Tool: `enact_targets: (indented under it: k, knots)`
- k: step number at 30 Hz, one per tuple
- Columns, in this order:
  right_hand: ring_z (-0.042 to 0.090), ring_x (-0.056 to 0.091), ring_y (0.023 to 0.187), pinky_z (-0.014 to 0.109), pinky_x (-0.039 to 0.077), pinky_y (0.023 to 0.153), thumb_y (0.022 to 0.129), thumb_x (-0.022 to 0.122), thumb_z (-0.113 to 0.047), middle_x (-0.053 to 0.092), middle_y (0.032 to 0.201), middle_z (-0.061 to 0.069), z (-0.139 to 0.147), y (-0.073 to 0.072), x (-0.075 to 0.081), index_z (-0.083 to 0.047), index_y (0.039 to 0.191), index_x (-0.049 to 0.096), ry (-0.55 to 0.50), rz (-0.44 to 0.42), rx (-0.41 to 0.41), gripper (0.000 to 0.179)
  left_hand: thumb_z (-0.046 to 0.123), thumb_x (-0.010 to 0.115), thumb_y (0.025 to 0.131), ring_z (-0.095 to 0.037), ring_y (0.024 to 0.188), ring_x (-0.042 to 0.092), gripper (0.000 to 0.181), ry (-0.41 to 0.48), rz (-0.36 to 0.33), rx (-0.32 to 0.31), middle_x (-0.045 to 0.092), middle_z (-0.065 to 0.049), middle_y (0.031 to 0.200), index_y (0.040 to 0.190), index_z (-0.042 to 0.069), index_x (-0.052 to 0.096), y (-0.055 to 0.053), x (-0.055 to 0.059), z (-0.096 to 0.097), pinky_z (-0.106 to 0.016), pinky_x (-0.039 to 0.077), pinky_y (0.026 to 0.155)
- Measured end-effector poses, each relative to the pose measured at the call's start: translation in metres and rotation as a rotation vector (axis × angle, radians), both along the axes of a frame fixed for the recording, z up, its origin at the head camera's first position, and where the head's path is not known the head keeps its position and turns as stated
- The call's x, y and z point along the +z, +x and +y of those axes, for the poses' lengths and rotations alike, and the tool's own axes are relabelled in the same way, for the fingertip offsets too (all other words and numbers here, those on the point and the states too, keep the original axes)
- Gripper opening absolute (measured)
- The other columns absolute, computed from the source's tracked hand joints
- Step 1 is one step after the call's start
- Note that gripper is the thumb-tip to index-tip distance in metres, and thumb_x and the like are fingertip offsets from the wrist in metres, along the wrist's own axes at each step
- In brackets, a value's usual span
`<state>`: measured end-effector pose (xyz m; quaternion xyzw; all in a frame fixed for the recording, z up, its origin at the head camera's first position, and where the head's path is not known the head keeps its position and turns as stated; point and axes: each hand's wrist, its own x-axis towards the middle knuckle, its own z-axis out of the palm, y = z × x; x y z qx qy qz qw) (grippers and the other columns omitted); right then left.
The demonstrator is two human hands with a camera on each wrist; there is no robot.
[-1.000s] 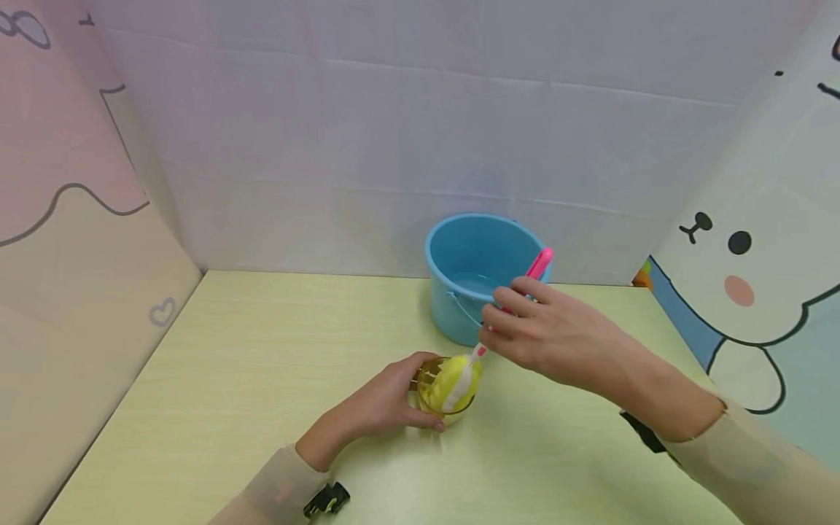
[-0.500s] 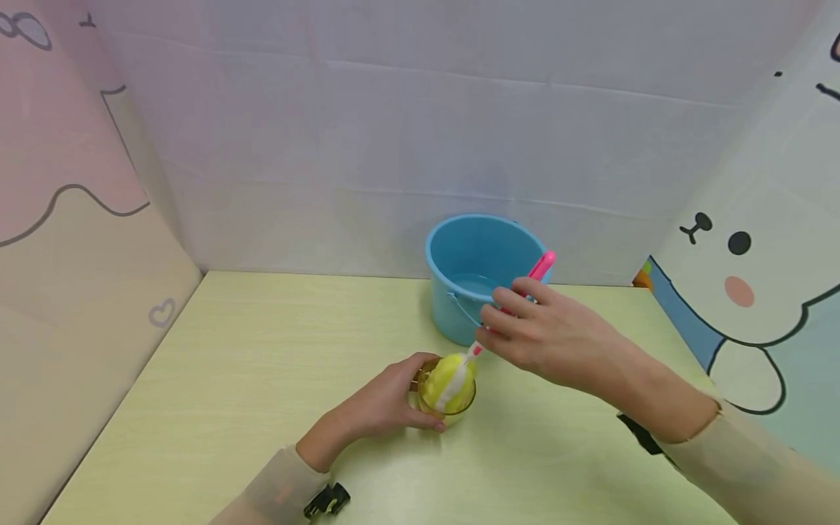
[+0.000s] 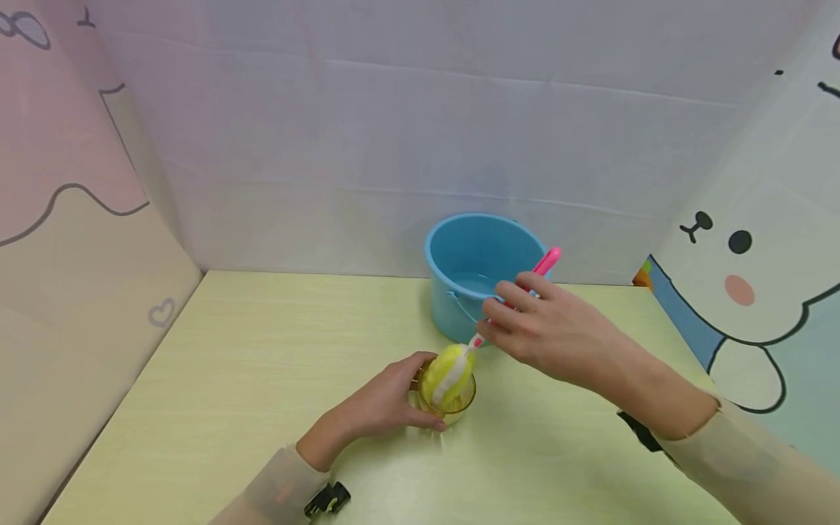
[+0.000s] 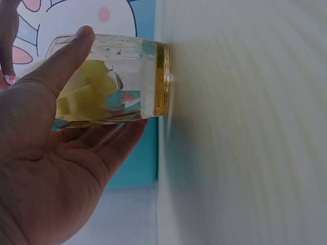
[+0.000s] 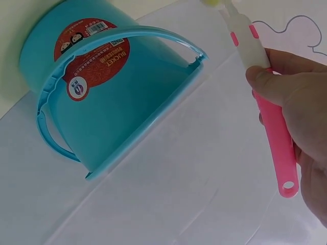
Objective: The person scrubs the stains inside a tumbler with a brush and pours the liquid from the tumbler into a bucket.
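My left hand [image 3: 395, 397] grips a clear amber-tinted glass [image 3: 467, 397] from its left side, thumb toward me. In the left wrist view the glass [image 4: 130, 76] has its thick amber base at the tabletop. A cup brush with a pink and white handle [image 3: 546, 262] slants up to the right, held by my right hand [image 3: 545, 324]. Its yellow sponge head [image 3: 446, 375], with a white strip down it, sits in the mouth of the glass. The right wrist view shows my thumb and fingers around the pink handle [image 5: 276, 138], which has a hole at its end.
A light-blue bucket [image 3: 440, 302] stands behind the glass, its handle hanging at the side and a red label [image 5: 102, 56] on its wall. The pale wood-look table [image 3: 295, 335] meets a white sheet [image 3: 295, 160] at the back. Cartoon-printed panels flank both sides.
The sponge head has shifted left and slightly up in the glass, and my right hand with the handle has risen a little. My left hand and the glass stay in place.
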<state>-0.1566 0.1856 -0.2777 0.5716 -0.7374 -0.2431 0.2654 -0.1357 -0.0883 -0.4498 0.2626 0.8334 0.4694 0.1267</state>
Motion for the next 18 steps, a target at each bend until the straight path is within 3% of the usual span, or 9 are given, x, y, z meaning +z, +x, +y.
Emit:
enact_targets:
  k: [18]
  knots:
    - [0.028, 0.049, 0.095, 0.039, 0.048, 0.088, 0.084, 0.094, -0.019, 0.053, 0.095, 0.008, 0.0049, 0.001, 0.0069, -0.012, 0.117, 0.074, 0.033, -0.006, -0.07, 0.039, 0.033, 0.1, 0.075, -0.014, 0.12, 0.061, 0.093, -0.014, 0.008, 0.0, 0.063, 0.005, 0.133, 0.15, 0.011, 0.05, 0.0002, -0.0005, -0.0001, -0.038, 0.049, 0.108]
